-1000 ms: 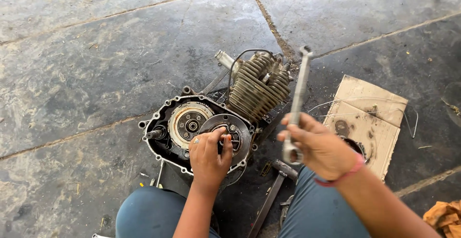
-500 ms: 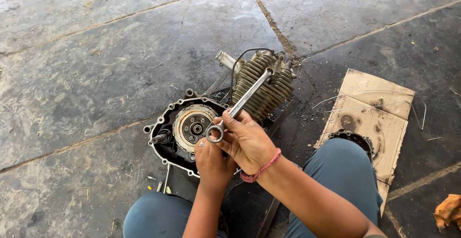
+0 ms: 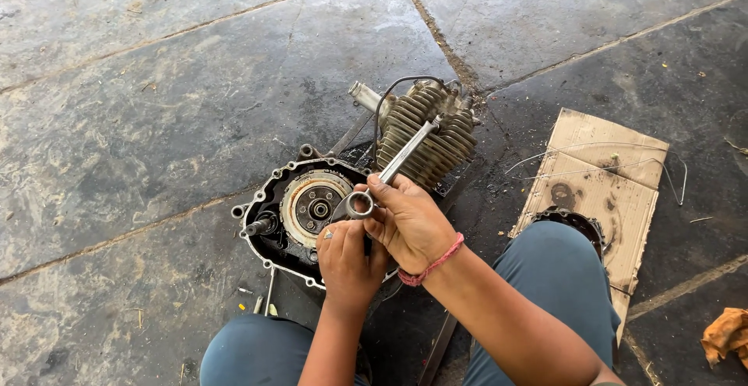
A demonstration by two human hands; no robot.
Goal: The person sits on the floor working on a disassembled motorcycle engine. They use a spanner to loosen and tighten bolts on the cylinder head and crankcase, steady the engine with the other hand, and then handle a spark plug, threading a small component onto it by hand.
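A metal wrench [image 3: 387, 174] is clamped in the right hand [image 3: 411, 221], whose fingers wrap its shaft just behind the ring end. That ring end sits at the thumb side of the grip, and the shaft runs up and away from the grip over a finned engine cylinder [image 3: 428, 135]. The left hand [image 3: 347, 255] lies directly below the grip, its fingertips touching the ring end and pressed against the right hand; its fingers are curled together, but whether they clasp anything cannot be told. A red band [image 3: 431, 265] circles the right wrist just behind the grip. Under both hands lies an open engine case [image 3: 269, 205] with a round clutch [image 3: 315, 207] showing to the left of the grip. A black cable [image 3: 389, 94] loops over the cylinder beyond the wrench tip. To the right of the grip, well apart, a stained cardboard sheet [image 3: 604, 183] lies on the stone floor [image 3: 156, 105], with a thin wire [image 3: 676, 169] across it and a dark round part [image 3: 583, 222] at its lower edge, beside the person's blue-clad knee [image 3: 565, 277]. An orange rag [image 3: 726, 333] lies far right.
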